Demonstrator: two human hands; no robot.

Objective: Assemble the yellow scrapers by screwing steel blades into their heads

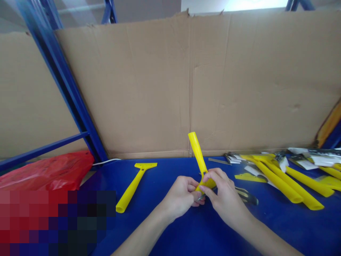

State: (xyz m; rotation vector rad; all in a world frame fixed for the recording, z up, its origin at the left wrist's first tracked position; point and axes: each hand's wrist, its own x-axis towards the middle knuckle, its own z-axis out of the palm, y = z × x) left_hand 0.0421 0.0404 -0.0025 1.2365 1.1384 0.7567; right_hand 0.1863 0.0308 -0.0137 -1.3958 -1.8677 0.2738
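Yellow scraper [197, 151], centre, gripped by both hands' fingers; screwdriver [246, 196] lying partly behind right hand [222, 192]; red bag [50, 172], lower left.

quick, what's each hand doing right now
Left hand: closed, holding the wide end of the yellow tool.
Right hand: closed, fingers pinching the same end, handle pointing up.

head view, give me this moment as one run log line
left hand: holds yellow scraper | right hand: holds same scraper | handle: up | blue table: loose scraper left, scraper pile right
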